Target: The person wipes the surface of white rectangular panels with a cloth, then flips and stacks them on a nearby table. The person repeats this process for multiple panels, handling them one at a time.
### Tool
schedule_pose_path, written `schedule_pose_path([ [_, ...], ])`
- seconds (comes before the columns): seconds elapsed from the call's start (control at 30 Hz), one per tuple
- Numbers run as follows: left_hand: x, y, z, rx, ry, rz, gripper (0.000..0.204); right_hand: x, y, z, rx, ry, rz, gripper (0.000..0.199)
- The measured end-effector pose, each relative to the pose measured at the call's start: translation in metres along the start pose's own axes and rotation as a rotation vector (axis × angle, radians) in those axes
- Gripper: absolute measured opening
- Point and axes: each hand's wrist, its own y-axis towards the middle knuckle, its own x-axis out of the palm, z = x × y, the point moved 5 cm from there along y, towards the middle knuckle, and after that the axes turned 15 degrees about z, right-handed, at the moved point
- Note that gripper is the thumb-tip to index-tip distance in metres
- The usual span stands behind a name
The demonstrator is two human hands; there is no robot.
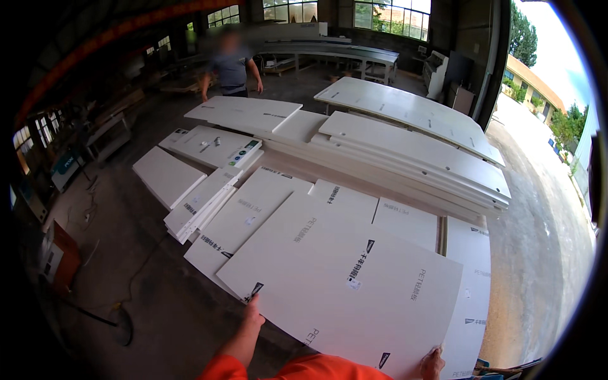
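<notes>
A large white panel point(342, 272) with dark printing and a small white label lies tilted across other white panels in front of me. My left hand point(253, 315) grips its near edge towards the left corner, fingers partly hidden by the board. At the near right corner, my right hand point(432, 363) is closed on the same panel's edge. Beneath its left side, another printed white panel point(244, 212) sticks out. A long white panel point(472, 278) shows past its right edge.
Stacked white boards point(411, 149) rise behind the panel, with a further white board point(405, 111) beyond. Smaller panels point(168, 175) lie at the left. A person point(231, 69) stands at the far left. A round-based stand point(124, 326) and cables are on the floor.
</notes>
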Motion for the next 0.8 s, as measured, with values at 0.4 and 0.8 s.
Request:
schedule_pose_path([
  [0.4, 0.004, -0.004, 0.002, 0.061, 0.084, 0.078, 0.046, 0.011, -0.042, -0.026, 0.215, 0.186, -0.129, 0.023],
  [0.8, -0.006, -0.005, 0.006, 0.094, 0.068, 0.151, 0.05, 0.007, -0.056, -0.045, 0.221, 0.151, -0.185, 0.018],
])
